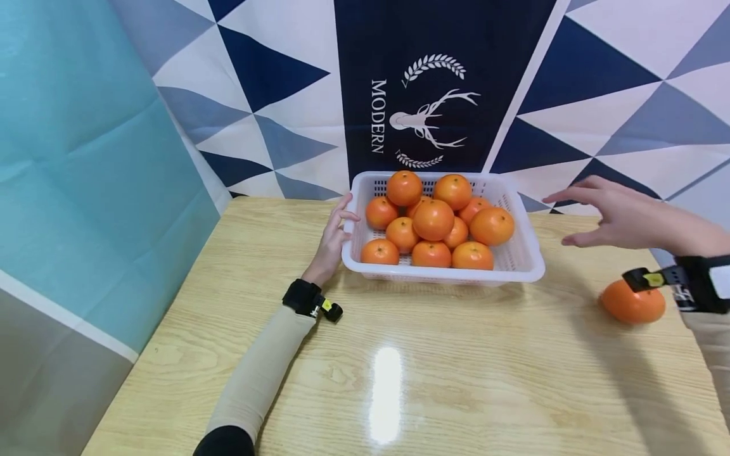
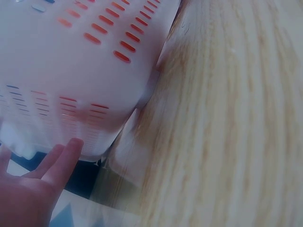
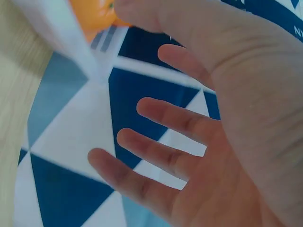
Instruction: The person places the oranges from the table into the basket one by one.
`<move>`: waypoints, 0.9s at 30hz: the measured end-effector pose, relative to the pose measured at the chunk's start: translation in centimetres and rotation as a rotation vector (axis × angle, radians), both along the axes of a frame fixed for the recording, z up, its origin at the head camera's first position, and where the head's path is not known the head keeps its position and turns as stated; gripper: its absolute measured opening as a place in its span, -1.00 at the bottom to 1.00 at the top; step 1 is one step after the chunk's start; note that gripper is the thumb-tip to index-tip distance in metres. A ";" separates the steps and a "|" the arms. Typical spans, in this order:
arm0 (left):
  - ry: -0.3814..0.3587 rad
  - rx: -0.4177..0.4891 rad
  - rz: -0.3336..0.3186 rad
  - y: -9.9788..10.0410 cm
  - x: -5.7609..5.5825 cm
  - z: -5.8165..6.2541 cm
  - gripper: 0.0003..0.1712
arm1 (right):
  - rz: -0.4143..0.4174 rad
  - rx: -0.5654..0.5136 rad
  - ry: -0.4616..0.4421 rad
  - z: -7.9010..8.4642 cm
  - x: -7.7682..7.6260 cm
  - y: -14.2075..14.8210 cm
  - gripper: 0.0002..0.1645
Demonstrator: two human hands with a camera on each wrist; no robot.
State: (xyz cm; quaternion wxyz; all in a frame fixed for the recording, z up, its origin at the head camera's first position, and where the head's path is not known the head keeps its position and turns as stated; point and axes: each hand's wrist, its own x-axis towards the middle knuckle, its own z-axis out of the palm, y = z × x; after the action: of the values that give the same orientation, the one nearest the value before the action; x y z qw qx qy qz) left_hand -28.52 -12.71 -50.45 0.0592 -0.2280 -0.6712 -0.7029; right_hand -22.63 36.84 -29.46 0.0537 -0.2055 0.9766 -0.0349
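Observation:
A white plastic basket (image 1: 393, 272) with slotted walls holds several oranges (image 1: 433, 220), some stacked on others. My left hand (image 1: 329, 244) is at the basket's left end, fingertips right at the rim. In the left wrist view, its fingers (image 2: 66, 158) extend beside the slotted wall. My right hand (image 1: 624, 215) is raised to the right of the basket, fingers spread and lightly bent, thumb apart, with nothing between them. The right wrist view shows the same bare palm and fingers (image 3: 161, 163). A lone orange (image 1: 633, 304) lies on the table below the right wrist, partly covered by the wrist strap.
The wood-grain table (image 1: 319, 380) carries the basket near its back edge. Behind it hangs a patterned cloth (image 1: 285, 107) with triangles and a dark deer panel. A teal and grey sheet (image 1: 85, 158) borders the left side.

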 end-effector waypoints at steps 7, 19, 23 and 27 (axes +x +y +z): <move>0.005 -0.040 0.025 0.2 0.6 1.1 -0.57 | -0.047 0.055 -0.035 -1.8 2.3 4.5 0.02; -0.012 -0.074 0.058 -0.4 -2.3 -2.2 -0.58 | -0.089 0.030 -0.138 -6.2 4.3 10.2 0.06; -0.016 -0.048 0.039 -0.5 -2.4 -2.6 -0.60 | -0.068 0.015 -0.141 -7.8 4.7 11.1 0.05; -0.016 -0.018 0.003 -0.1 -0.5 -0.6 -0.56 | -0.016 -0.030 -0.118 -9.2 5.1 11.5 -0.02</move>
State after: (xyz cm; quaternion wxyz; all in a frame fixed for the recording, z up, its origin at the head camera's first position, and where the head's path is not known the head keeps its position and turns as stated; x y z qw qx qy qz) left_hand -29.05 -12.82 -51.01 0.0527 -0.2216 -0.6785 -0.6984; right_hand -17.53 48.38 -38.69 0.1077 -0.1961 0.9727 -0.0619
